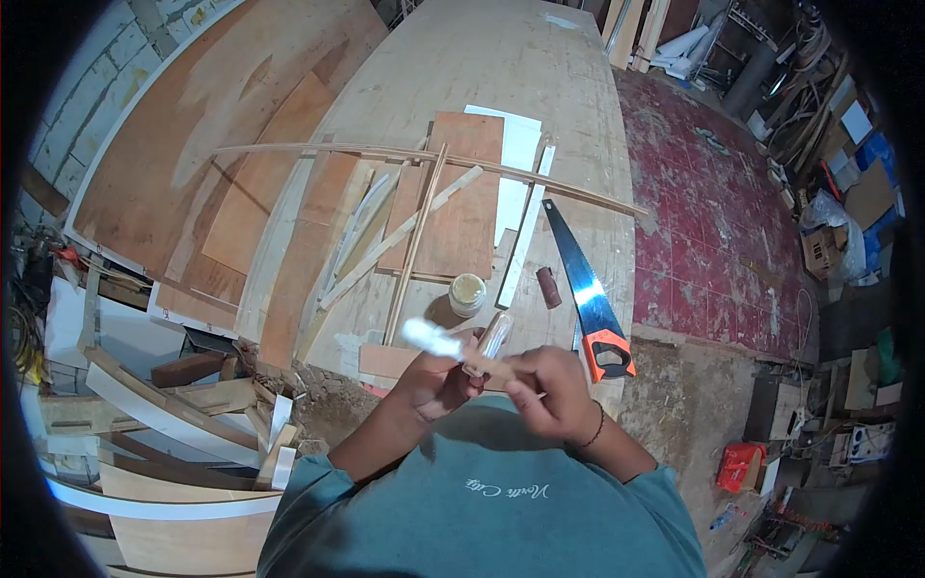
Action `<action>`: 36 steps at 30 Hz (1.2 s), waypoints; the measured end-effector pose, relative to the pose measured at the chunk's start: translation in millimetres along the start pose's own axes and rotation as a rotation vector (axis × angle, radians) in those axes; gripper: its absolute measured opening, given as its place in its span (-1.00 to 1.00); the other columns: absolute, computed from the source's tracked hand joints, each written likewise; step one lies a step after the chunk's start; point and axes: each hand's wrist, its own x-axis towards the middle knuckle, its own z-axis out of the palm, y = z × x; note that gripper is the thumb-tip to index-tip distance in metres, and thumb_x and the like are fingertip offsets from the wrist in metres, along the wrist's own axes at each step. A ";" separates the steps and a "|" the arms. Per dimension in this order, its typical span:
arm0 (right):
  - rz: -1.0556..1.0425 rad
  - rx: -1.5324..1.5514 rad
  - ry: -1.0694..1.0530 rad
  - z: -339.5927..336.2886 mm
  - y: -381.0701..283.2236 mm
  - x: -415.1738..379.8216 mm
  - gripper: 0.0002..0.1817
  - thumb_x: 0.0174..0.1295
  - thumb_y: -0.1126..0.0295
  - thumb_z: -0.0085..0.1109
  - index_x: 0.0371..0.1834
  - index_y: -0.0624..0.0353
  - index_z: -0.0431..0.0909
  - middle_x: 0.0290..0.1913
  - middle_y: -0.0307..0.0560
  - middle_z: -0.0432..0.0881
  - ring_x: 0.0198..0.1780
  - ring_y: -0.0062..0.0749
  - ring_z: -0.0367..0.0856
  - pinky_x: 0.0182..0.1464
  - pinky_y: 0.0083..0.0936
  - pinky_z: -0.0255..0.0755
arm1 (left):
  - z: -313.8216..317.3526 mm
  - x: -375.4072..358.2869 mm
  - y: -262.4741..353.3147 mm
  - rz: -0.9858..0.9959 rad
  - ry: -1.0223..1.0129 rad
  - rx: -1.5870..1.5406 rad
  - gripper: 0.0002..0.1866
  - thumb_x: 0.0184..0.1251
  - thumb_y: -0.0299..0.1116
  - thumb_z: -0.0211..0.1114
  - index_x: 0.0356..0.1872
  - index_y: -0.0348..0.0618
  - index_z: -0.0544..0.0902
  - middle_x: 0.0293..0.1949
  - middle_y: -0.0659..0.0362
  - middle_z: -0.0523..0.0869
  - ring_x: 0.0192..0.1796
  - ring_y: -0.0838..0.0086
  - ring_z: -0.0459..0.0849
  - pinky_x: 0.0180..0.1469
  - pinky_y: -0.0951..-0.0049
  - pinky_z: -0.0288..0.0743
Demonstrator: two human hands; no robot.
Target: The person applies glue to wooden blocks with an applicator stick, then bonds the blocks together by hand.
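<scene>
Both my hands meet just above the near edge of the plywood worktable [540, 87]. My left hand [436, 380] grips a thin wooden strip [487, 364] whose end is coated with white glue [431, 336]. My right hand [554, 385] pinches the other end of that strip and also holds a small pale stick [494, 335] that points up toward the glue. An open jar of glue [467, 293] stands on the table just beyond my hands.
A handsaw [586, 289] with an orange-black handle lies to the right of the jar, beside a small brown cylinder [548, 287]. Plywood panels [453, 193], thin strips and a long curved batten [424, 154] cover the table. Offcuts pile up at left; a red-painted floor lies at right.
</scene>
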 end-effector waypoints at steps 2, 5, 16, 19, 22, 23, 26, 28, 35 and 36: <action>-0.110 -0.021 -0.051 5.3 4.5 -1.9 -0.81 0.09 0.49 0.19 -0.21 0.19 0.50 -0.60 -0.04 0.45 -0.59 -0.11 0.48 -0.51 -0.32 0.32 | 3.1 0.5 -1.0 0.020 -0.026 -0.031 -0.66 0.42 -0.22 0.11 -0.03 -0.34 0.44 -0.37 0.10 0.62 -0.46 0.54 0.63 -0.44 0.60 0.56; 0.107 -0.117 0.015 4.3 10.7 -3.0 -0.80 0.09 0.48 0.19 -0.21 0.19 0.46 -0.59 -0.04 0.46 -0.59 -0.13 0.48 -0.51 -0.33 0.32 | 13.7 1.5 3.1 -0.017 0.014 0.003 -0.66 0.42 -0.20 0.10 -0.03 -0.31 0.43 -0.37 0.10 0.61 -0.48 0.54 0.61 -0.43 0.61 0.55; 0.007 -0.060 -0.004 6.7 16.3 -2.3 -0.76 0.12 0.48 0.20 -0.18 0.20 0.39 -0.54 -0.04 0.50 -0.59 -0.18 0.49 -0.52 -0.35 0.33 | 9.3 4.9 -0.2 -0.036 0.112 0.040 -0.69 0.46 -0.23 0.02 -0.02 -0.29 0.47 -0.41 0.11 0.61 -0.51 0.56 0.59 -0.48 0.65 0.52; 0.093 -0.110 0.085 3.3 25.4 -1.1 -0.76 0.11 0.53 0.21 -0.19 0.21 0.38 -0.58 -0.06 0.48 -0.63 -0.22 0.47 -0.56 -0.39 0.31 | 6.9 6.0 0.4 -0.065 -0.005 0.052 -0.68 0.47 -0.23 0.02 0.00 -0.30 0.46 -0.40 0.13 0.60 -0.47 0.58 0.59 -0.46 0.65 0.52; 0.143 -0.087 0.194 1.0 27.8 -1.9 -0.79 0.14 0.53 0.19 -0.20 0.22 0.39 -0.58 -0.07 0.45 -0.63 -0.28 0.45 -0.55 -0.42 0.30 | 12.9 5.6 2.4 -0.066 -0.005 0.014 -0.67 0.47 -0.23 0.02 0.02 -0.30 0.45 -0.37 0.13 0.59 -0.44 0.60 0.59 -0.44 0.65 0.52; 0.144 -0.087 0.193 1.1 25.2 -3.1 -0.79 0.14 0.53 0.19 -0.20 0.22 0.39 -0.58 -0.07 0.45 -0.63 -0.28 0.45 -0.55 -0.42 0.30 | 12.9 5.9 2.5 -0.065 -0.004 0.013 -0.67 0.47 -0.23 0.02 0.02 -0.30 0.45 -0.37 0.13 0.59 -0.44 0.60 0.59 -0.44 0.65 0.52; 0.033 -0.078 0.072 1.8 16.8 -1.7 -0.79 0.11 0.48 0.23 -0.22 0.23 0.43 -0.54 -0.05 0.47 -0.58 -0.22 0.48 -0.49 -0.37 0.34 | 12.3 7.1 2.6 -0.037 0.025 0.034 -0.65 0.44 -0.20 0.05 0.01 -0.31 0.45 -0.35 0.12 0.59 -0.44 0.58 0.59 -0.44 0.64 0.53; 0.003 -0.046 0.051 2.3 15.0 -4.7 -0.78 0.09 0.47 0.24 -0.22 0.22 0.44 -0.52 -0.04 0.48 -0.56 -0.19 0.48 -0.47 -0.36 0.35 | 9.2 6.5 1.5 -0.013 0.046 0.056 -0.66 0.43 -0.22 0.07 0.00 -0.32 0.44 -0.35 0.10 0.60 -0.44 0.55 0.60 -0.46 0.62 0.54; -0.098 -0.110 0.036 1.7 29.2 -5.1 -0.73 0.02 0.48 0.28 -0.23 0.20 0.44 -0.52 -0.04 0.51 -0.51 -0.11 0.49 -0.45 -0.30 0.33 | 7.6 7.2 3.1 -0.027 -0.037 -0.003 -0.66 0.41 -0.28 0.11 0.03 -0.35 0.43 -0.34 0.07 0.60 -0.38 0.48 0.68 -0.47 0.57 0.57; -0.013 -0.115 0.097 1.0 30.0 -5.3 -0.73 0.01 0.50 0.28 -0.22 0.21 0.43 -0.54 -0.07 0.47 -0.56 -0.19 0.45 -0.46 -0.33 0.31 | 3.4 8.0 3.4 -0.044 -0.029 0.025 -0.60 0.42 -0.25 0.09 0.10 -0.37 0.40 -0.35 0.07 0.61 -0.45 0.50 0.65 -0.46 0.58 0.56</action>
